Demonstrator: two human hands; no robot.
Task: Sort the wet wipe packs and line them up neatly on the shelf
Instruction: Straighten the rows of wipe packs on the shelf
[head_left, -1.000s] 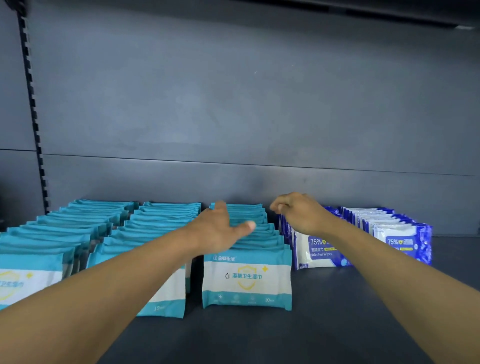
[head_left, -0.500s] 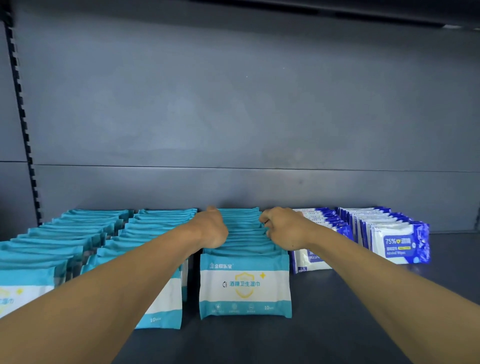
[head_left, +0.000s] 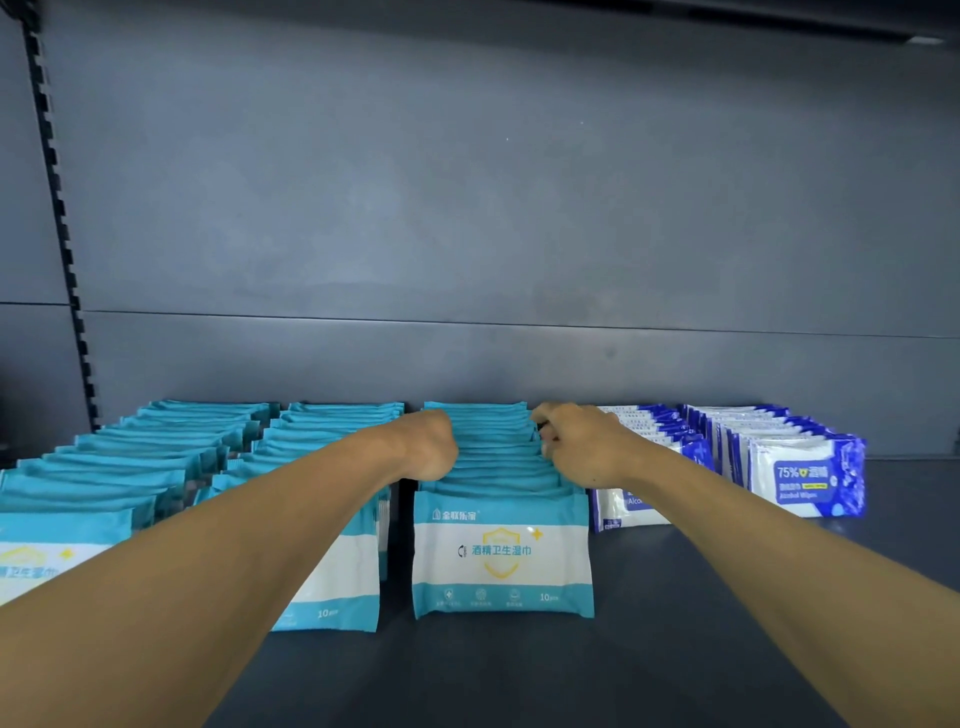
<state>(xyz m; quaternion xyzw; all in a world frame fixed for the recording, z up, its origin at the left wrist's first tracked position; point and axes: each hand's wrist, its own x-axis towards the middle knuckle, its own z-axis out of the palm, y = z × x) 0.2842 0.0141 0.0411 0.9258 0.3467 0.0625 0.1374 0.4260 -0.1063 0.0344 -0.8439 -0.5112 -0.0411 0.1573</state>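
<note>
Dark shelf (head_left: 675, 623), teal pack row (head_left: 493, 457) gripped between left hand (head_left: 428, 447), right hand (head_left: 576, 447)

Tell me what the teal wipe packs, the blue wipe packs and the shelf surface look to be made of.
Teal wipe packs: thin soft plastic film, probably matte; printed face, crimped flat edges, slight wrinkling.
Blue wipe packs: similar plastic film, glossier; highlights and creases show on the front one.
Shelf surface: likely painted or coated metal, dark grey, smooth with a dull sheen; the look alone cannot confirm metal.
</note>
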